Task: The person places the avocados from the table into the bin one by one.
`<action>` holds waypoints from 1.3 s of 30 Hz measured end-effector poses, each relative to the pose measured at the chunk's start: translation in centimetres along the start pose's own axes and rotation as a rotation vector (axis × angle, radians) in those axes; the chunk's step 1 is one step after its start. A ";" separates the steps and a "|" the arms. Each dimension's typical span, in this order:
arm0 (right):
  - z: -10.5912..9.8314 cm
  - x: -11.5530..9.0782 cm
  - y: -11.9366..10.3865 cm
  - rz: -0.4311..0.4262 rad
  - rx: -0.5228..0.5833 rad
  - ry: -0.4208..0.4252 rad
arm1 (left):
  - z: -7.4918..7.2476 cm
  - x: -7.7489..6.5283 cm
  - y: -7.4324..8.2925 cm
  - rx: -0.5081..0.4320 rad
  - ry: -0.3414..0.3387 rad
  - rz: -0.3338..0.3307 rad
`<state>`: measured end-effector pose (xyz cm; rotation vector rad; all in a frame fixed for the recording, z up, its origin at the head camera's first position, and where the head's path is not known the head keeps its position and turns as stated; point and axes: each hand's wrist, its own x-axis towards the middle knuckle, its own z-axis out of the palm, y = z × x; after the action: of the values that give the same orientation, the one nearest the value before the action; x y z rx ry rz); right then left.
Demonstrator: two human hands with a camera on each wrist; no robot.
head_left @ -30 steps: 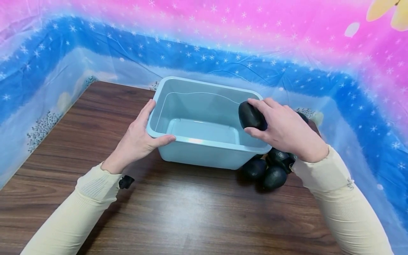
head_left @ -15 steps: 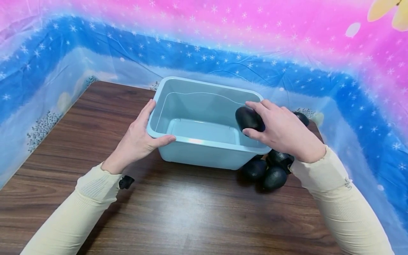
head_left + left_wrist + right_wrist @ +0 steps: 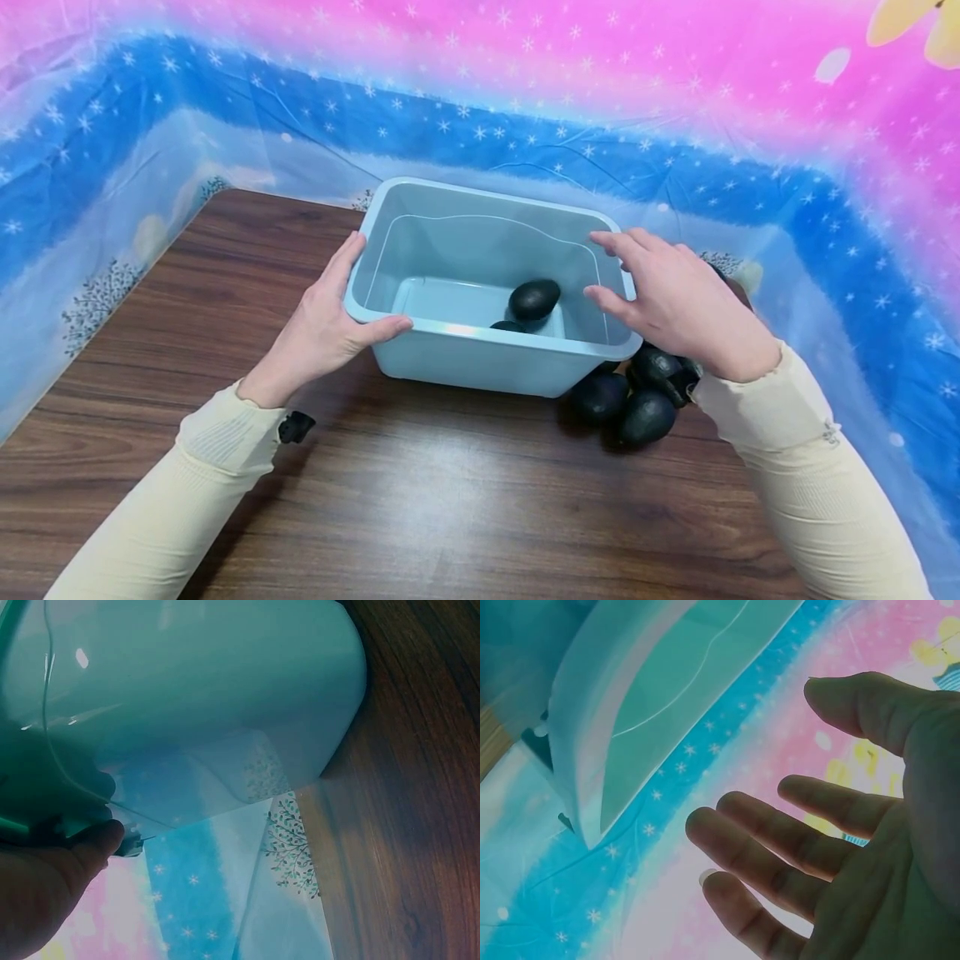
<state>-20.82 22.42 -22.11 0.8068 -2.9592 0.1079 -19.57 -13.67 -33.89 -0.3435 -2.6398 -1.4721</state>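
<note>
In the head view, my left hand (image 3: pixel 318 321) holds the left end of a light blue plastic bin (image 3: pixel 480 354), its thumb over the front rim. A dark avocado (image 3: pixel 534 299) lies inside, toward the right of the floor. Beside it, the top of a second dark rounded shape (image 3: pixel 508 326) shows above the front rim, the rest hidden by the wall. My right hand (image 3: pixel 675 300) hovers at the bin's right rim, fingers spread and nothing in them. The right wrist view shows that bare palm and loosely bent fingers (image 3: pixel 757 847) apart from the bin.
Several more avocados (image 3: pixel 647 417) are heaped on the wooden table (image 3: pixel 420 500) against the bin's right front corner, partly under my right forearm. A printed cloth (image 3: pixel 480 117) with snowflakes hangs around the table's back and sides.
My right hand has let go of the avocado, which now lies in the bin, and has moved slightly right with its fingers spread. My left hand and the bin have hardly moved.
</note>
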 end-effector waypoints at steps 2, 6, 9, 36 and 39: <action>-0.1 -0.1 0.2 -0.002 -0.002 0.006 | 0.0 0.0 0.0 0.005 0.001 -0.001; -0.3 -0.4 0.5 0.008 0.008 0.010 | 0.0 0.1 0.0 0.002 -0.001 -0.005; -0.5 -0.6 0.8 0.027 0.025 0.016 | 0.0 0.1 0.0 -0.004 -0.004 -0.002; -1.6 -3.1 7.4 0.333 0.015 0.002 | 0.0 -0.1 0.0 -0.025 -0.009 0.004; -0.8 -3.3 8.6 0.367 0.022 -0.032 | 0.0 -0.1 0.0 -0.029 -0.010 0.006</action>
<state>-22.27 31.51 -22.06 0.2607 -3.1050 0.1488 -19.44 -13.69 -33.91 -0.3621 -2.6252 -1.5123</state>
